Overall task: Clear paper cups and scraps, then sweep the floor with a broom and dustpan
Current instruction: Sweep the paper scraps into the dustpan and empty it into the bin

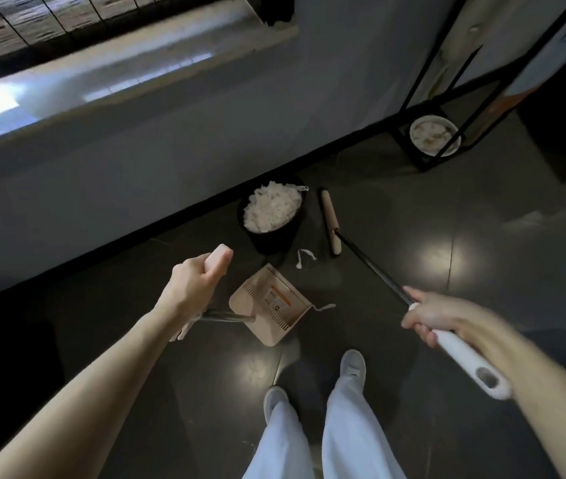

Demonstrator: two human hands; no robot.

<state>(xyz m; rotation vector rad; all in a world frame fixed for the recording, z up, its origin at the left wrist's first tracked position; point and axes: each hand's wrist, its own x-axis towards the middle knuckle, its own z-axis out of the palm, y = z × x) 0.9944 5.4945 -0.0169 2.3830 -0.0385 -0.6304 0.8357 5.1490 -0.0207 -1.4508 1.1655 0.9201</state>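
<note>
The left hand [193, 281] is seen to the left of the black bin [274, 236] and nearer the person. Its fingers are curled tightly round the pink top of the dustpan [267, 302] handle. The dustpan's tray is set on the dark floor [412, 216] just in front of the bin, below and right of that hand.

The bin is filled to the rim with white paper. 2 loose scraps are left on the floor: 1 scrap [304, 257] lies between the bin and the dustpan, and the other scrap [324, 307] lies at the tray's right corner, farther from the bin.

The broom [330, 221] head is laid on the floor just to the right of the bin. Its black pole is led down and right to the right hand [447, 316], well to the right of the bin and nearer the person. This hand is wrapped round the joint of pole and white grip, with 1 finger stretched along the pole.

A white tub [435, 134] is held in a black frame beyond the bin, far to its right.
</note>
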